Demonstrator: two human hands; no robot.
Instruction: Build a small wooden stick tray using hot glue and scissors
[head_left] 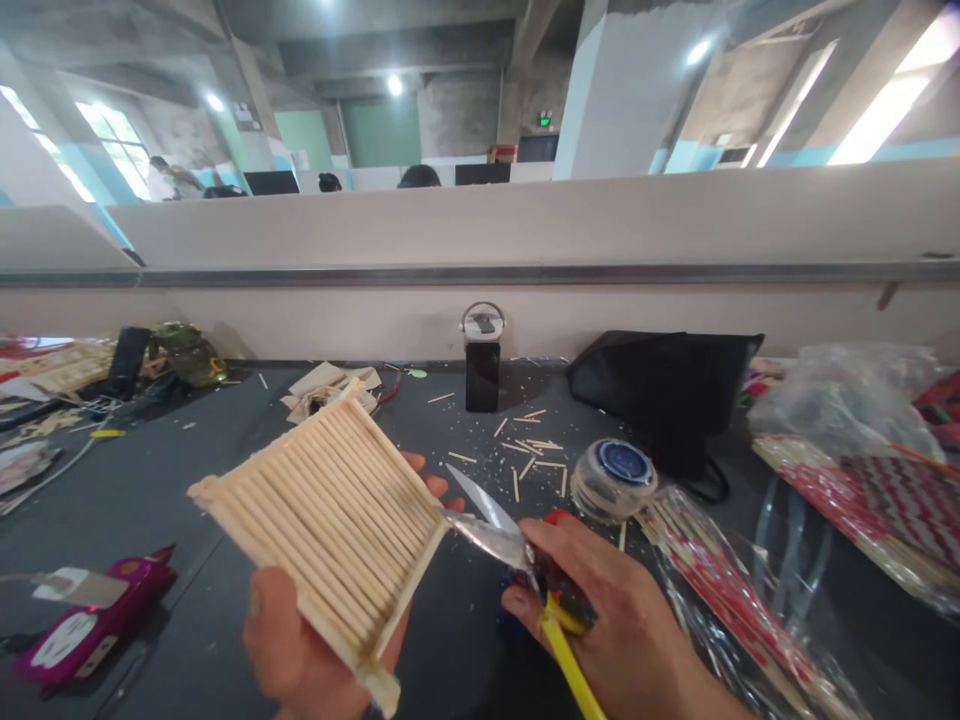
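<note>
My left hand is wrapped round a square panel of thin wooden sticks, thumb on the near side and fingers behind it. The panel is tilted, with parallel sticks lined up inside a frame. In my right hand is a pair of scissors with yellow on its handle. Its blades are apart, and the tip of one meets the panel's right corner; I cannot tell if it is cutting. Part of the handle is hidden by my fingers. Short stick pieces lie scattered beyond the scissors.
A round clear container with a blue lid and plastic-wrapped sticks lie to the right. Behind stand a dark bottle and a black bag. A purple power strip is at left. A low partition closes off the desk's back.
</note>
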